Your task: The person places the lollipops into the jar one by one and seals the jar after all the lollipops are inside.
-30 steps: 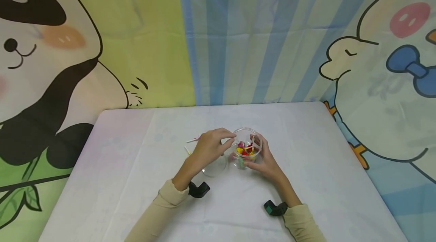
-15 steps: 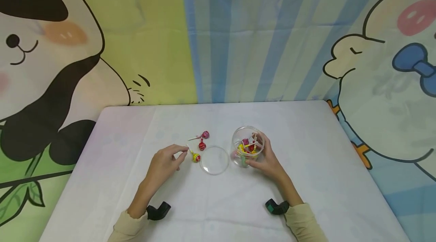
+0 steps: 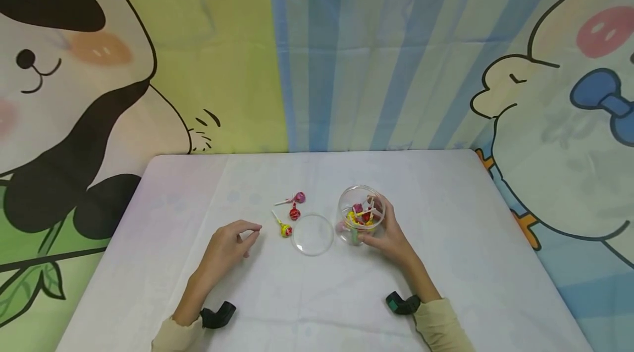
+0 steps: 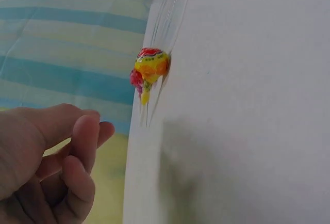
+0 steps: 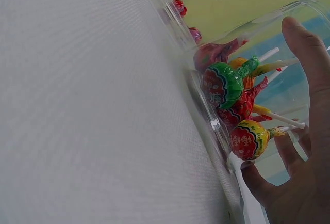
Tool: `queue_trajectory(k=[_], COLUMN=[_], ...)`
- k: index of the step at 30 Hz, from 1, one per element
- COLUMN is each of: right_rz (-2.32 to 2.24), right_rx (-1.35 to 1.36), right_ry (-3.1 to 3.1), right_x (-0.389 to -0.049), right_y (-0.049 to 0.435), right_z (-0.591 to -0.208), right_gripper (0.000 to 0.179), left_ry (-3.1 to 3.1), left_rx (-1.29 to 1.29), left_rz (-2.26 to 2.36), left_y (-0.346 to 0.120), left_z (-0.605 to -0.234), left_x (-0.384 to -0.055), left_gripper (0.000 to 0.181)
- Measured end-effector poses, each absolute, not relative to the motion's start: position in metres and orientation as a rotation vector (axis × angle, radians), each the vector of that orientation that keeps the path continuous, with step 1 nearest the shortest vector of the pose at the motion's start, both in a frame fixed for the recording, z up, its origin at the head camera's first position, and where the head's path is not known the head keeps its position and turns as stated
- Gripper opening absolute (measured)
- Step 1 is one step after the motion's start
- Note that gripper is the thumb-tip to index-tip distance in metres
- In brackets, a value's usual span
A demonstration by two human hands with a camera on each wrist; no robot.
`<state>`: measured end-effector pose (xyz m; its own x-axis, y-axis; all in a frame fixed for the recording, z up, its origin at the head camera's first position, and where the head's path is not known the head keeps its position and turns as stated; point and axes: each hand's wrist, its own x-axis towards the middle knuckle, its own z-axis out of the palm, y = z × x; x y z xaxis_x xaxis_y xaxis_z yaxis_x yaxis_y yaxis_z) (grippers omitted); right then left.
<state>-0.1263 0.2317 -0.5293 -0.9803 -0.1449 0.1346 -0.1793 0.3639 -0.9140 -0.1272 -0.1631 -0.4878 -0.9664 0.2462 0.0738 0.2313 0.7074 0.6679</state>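
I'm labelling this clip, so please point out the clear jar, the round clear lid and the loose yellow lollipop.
Clear jar (image 3: pixel 353 196): head view, bare inner wall.
Round clear lid (image 3: pixel 312 235): head view, middle of its disc.
Loose yellow lollipop (image 4: pixel 152 66): left wrist view, its wrapped head.

The person's left arm (image 3: pixel 193 300) and right arm (image 3: pixel 421 280) come from the near side of the table (image 3: pixel 307 297) and incline toward each other. Beige sleeves (image 3: pixel 438 322) leave the lower forearms bare. The left hand (image 3: pixel 225 247), left of the table's middle, holds nothing; its fingers are loosely bent, with the thumb near the forefinger. The right hand (image 3: pixel 390 235), nearer to the far right corner, is gripping, its thumb and fingers curved and spread apart.
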Motion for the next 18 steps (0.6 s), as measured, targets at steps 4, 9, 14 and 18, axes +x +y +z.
queue_trajectory(k=[4,9,14,18], right_rz=[1.718,1.727,1.732,1.719], right_rx=[0.315,0.305,0.303,0.325], right_ry=[-2.563,-2.557,-2.557,-2.555], right_x=[-0.125,-0.126,-0.126,-0.126], right_y=[0.232,0.232,0.231,0.233], right_z=[-0.529,-0.530,-0.531,-0.532], right_gripper=[0.105,0.104,0.103,0.104], left_ry=[2.874,2.892,2.823,2.748], left_rx=[0.570,0.798,0.889,0.839], left_rz=[1.009,0.887,0.802,0.761], left_y=[-0.166,-0.162,-0.154,-0.151], left_z=[-0.487,-0.490,-0.497,-0.501], left_x=[-0.150,-0.184,-0.205,-0.211], left_gripper=[0.020,0.021,0.020,0.017])
